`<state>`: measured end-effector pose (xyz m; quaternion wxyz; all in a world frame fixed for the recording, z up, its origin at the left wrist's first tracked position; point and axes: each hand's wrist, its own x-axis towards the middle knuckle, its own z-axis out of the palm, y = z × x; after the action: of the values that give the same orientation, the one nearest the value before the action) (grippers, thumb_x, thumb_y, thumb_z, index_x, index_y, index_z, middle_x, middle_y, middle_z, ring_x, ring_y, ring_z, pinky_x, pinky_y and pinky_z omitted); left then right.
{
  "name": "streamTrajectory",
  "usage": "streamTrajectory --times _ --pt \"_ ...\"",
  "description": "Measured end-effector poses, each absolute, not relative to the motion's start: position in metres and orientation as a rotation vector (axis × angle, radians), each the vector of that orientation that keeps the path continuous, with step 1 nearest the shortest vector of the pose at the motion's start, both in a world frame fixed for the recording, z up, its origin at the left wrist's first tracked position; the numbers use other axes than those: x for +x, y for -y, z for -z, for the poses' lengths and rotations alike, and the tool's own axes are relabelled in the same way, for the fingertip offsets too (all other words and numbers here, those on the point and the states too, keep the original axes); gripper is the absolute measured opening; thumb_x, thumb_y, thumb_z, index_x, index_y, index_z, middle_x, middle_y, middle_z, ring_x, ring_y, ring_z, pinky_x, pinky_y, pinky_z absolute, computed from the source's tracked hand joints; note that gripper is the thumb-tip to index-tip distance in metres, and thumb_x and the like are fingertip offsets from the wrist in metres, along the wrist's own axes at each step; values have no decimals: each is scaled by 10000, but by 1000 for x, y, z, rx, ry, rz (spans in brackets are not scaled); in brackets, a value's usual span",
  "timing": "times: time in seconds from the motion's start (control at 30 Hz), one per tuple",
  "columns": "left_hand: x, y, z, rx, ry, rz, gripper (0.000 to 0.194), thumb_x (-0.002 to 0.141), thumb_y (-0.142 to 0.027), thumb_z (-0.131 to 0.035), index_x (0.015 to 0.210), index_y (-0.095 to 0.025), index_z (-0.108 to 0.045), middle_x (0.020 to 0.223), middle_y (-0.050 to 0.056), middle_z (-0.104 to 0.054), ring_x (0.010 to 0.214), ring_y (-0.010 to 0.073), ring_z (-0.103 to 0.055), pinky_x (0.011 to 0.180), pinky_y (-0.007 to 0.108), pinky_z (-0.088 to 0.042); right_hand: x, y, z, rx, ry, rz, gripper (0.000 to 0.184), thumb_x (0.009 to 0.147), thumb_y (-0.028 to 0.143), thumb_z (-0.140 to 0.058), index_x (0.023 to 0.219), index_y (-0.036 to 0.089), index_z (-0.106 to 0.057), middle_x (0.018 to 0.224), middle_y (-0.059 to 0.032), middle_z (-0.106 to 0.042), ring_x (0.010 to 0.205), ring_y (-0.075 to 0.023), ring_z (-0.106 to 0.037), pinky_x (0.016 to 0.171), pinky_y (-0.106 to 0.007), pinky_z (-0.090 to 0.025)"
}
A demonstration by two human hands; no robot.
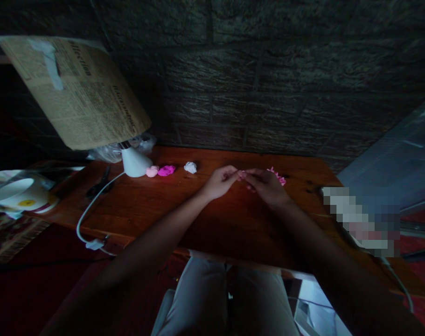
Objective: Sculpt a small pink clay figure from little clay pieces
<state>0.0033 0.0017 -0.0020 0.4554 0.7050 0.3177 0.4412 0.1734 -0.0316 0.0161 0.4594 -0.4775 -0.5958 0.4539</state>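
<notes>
Over the middle of the wooden table, my left hand (221, 182) and my right hand (268, 186) meet at the fingertips. Both are closed in a pinch on a small pink piece of modelling clay (241, 173), mostly covered by the fingers. Just behind my right hand lie small pink clay shapes (279, 177), partly hidden by it. To the left of my hands sits a white lump of clay (190, 167). Farther left, a magenta lump (166, 170) and a light pink lump (152, 171) rest side by side by the lamp base.
A white lamp (135, 162) with a newspaper shade (82, 93) stands at the left, its cord looping over the front edge. Dark scissors (102, 183) and a white cup (19, 193) are nearby. At the right lies a pixelated object (359, 219). A stone wall backs the table (145, 205).
</notes>
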Motion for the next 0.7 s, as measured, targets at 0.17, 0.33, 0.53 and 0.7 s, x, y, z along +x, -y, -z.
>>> streamTrajectory --times 0.17,0.33,0.53,0.7 --pt "3 -2 3 1787 -747 -1099 255 937 -380 -578 819 -156 -609 782 22 -652 737 114 -583 750 262 -460 174 31 -16 -1163 1436 -1138 405 742 548 -755 920 185 -764 848 -56 -756 581 -104 -534 525 -239 -424" --pt "3 1 2 1868 -758 -1075 201 960 -295 -511 817 -159 -550 739 -11 -565 688 104 -507 702 243 -422 173 31 -16 -1150 1427 -1163 385 707 549 -783 858 196 -765 808 -36 -738 579 -103 -530 532 -243 -414" --pt "4 4 2 1928 -848 -1026 234 987 -307 -444 810 -170 -513 723 -24 -507 690 113 -475 700 248 -396 174 30 -15 -1166 1470 -1133 406 715 565 -769 843 181 -734 760 -33 -709 564 -114 -544 517 -250 -406" --pt "6 4 4 1821 -801 -1026 276 988 -368 -457 809 -169 -520 719 -21 -519 688 108 -500 713 248 -420 174 29 -12 -1147 1562 -1057 444 783 609 -685 862 173 -691 740 -32 -677 547 -118 -537 508 -258 -409"
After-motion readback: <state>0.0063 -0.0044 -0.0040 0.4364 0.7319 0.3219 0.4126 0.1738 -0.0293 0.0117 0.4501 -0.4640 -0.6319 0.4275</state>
